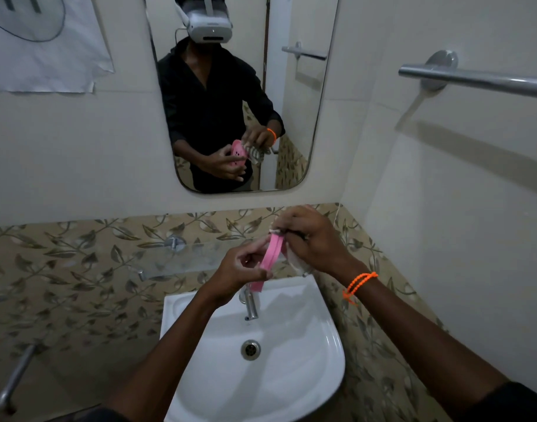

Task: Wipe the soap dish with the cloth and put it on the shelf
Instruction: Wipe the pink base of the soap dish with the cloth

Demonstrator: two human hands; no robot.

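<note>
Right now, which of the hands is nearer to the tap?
Left. The left hand holds the pink soap dish directly above the tap; the right hand, holding the cloth, is higher and further right.

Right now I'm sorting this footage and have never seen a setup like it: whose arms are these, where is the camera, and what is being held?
There is no machine here. A person wears a camera on the head, looking forward and down, so the two arms are their own. The mirror shows the headset. The left hand grips a pink soap dish, held on edge. The right hand, with an orange band at the wrist, presses a whitish cloth against it. Below are a white sink and tap. Behind the hands is a glass shelf.
</note>
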